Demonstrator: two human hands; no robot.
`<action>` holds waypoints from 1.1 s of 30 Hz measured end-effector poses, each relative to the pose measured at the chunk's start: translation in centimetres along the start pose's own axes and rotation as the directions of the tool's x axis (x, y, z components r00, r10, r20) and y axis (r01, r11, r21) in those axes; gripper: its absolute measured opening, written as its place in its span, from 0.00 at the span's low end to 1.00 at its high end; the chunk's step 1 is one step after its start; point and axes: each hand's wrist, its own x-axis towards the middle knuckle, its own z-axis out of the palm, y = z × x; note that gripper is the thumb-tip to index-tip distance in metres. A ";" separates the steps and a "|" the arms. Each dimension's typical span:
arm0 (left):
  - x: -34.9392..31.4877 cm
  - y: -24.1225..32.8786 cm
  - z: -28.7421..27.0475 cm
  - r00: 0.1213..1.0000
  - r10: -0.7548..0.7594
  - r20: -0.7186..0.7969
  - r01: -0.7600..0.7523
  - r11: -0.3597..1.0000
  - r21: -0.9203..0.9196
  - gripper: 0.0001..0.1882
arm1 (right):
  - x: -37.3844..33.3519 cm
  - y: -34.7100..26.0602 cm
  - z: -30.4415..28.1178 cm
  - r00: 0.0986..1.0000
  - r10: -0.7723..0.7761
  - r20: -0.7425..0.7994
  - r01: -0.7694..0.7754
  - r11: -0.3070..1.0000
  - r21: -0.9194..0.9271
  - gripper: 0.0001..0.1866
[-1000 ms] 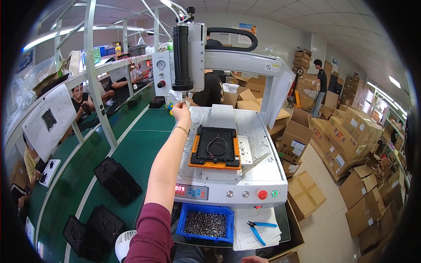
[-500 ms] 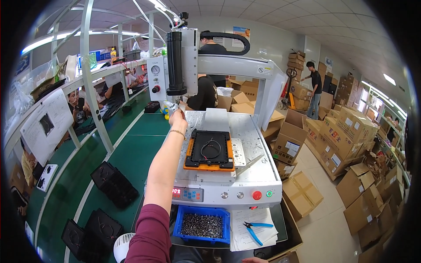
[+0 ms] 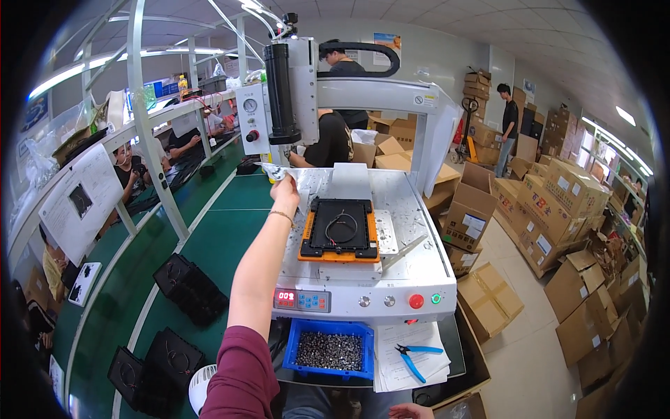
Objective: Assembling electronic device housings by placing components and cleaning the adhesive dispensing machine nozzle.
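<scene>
While the left hand (image 3: 284,195) is held out below the black cylinder (image 3: 280,94), its fingers are pinched together, seemingly on a crumpled white scrap (image 3: 273,171) that pokes out to the left. The grip looks light, as thin stuff needs.

The black panel (image 3: 342,228) lies in an orange holder (image 3: 373,230) on the machine (image 3: 349,309), probably so its edges are located squarely; a coiled cable (image 3: 327,228) rests inside its rim, perhaps to be clear of those edges. Near the person, a blue bin (image 3: 288,357) of small metal pieces stands likely for easy reach, with cutters (image 3: 423,348) on the papers (image 3: 389,373) to its right.

The right hand (image 3: 412,412) is mostly cut off at the near edge; whether its fingers hold anything I cannot tell. The left fingertips are too small to read clearly, and the scrap partly hides something yellow behind it.
</scene>
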 end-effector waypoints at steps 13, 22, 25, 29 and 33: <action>-7.3 8.9 -0.6 0.976 0.176 0.126 -0.197 0.964 0.180 0.09 | 0.8 1.1 -0.9 0.987 -0.028 0.159 0.039 0.997 -0.064 0.16; -13.7 17.7 -3.2 0.911 0.298 0.285 -0.389 0.852 0.350 0.05 | 2.7 -2.9 1.5 0.904 -0.166 0.394 0.203 0.978 -0.054 0.10; -20.5 19.6 -0.3 0.902 0.320 0.290 -0.404 0.861 0.308 0.05 | 2.4 -3.2 2.8 0.827 -0.118 0.550 0.129 0.991 0.019 0.15; -28.8 23.9 0.2 0.795 0.462 0.394 -0.548 0.825 0.139 0.05 | 2.4 -4.6 5.5 0.638 -0.081 0.766 0.040 0.997 0.072 0.14; -37.0 28.0 -1.7 0.758 0.456 0.467 -0.564 0.817 0.117 0.04 | 1.1 -6.3 8.7 0.458 -0.135 0.879 0.141 0.987 0.078 0.12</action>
